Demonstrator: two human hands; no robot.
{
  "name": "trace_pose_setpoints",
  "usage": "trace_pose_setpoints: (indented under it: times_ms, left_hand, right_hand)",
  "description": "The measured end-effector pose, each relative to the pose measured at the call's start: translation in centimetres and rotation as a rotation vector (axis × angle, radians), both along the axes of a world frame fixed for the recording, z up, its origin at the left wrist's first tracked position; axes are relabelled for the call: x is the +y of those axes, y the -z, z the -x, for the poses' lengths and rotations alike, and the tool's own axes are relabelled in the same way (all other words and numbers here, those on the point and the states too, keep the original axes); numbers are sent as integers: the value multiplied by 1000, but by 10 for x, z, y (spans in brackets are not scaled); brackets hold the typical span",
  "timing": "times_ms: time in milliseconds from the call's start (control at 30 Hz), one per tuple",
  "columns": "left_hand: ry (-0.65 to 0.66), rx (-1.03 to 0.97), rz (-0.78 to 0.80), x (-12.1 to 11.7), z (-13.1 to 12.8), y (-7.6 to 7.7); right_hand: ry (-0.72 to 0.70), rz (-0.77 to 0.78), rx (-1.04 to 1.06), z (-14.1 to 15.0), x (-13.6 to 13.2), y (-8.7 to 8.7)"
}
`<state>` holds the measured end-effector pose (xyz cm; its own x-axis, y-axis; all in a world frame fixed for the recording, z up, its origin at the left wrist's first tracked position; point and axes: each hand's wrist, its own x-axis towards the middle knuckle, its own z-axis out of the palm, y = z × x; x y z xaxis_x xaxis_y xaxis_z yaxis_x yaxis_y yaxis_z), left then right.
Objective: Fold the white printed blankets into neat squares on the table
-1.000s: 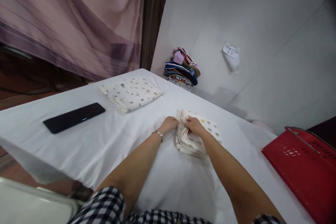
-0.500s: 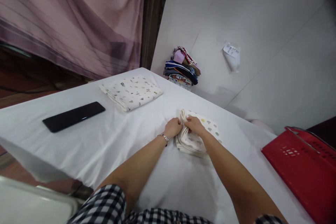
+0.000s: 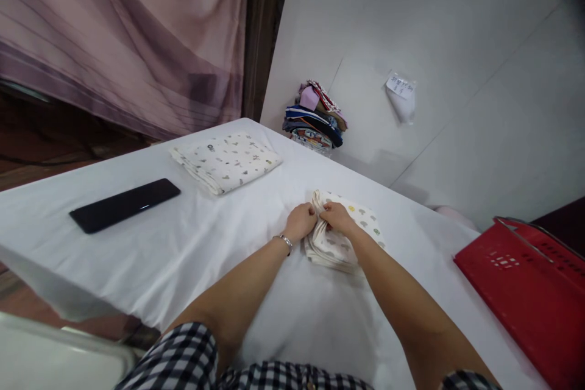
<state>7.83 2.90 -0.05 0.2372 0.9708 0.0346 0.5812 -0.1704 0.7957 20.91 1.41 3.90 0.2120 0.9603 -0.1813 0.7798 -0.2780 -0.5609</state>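
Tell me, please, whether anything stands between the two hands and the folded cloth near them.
Nothing visible does: the right hand pinches the folded cloth, and the left hand is at its left edge. The other patterned cloth and the black flat object lie apart, farther left.

From afar I view a mauve curtain point(image 3: 132, 30) at 10 o'clock, seamed grey surface point(image 3: 457, 24) at 2, reddish floor point(image 3: 21, 300) at 8.

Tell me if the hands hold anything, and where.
The right hand pinches the nearer folded cloth by its left edge; the left hand is there too, its grip unclear.
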Motion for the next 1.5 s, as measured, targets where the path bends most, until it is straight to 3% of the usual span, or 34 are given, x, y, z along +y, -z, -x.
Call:
trace_pose_setpoints:
  times_ms: [200,500,600,800,967,1200,1500]
  left_hand:
    - [12,-51,151,9,9,-5]
    - [149,-82,345,20,25,-13]
    - [147,-68,326,18,23,-13]
    - [68,15,91,13,17,-10]
    - [108,91,142,8,11,-10]
    - [76,-149,75,3,4,-7]
    - [71,-354,430,-1,0,-14]
  right_hand:
    - [-34,-11,32,-4,1,5]
    - [-31,-17,61,-6,3,9]
    - [-34,-17,69,-6,2,8]
    - [-24,-20,66,-5,1,8]
    - [-27,-26,47,-5,2,10]
    - [-34,-12,-24,-7,2,3]
    - [-86,94,-148,-1,5,-7]
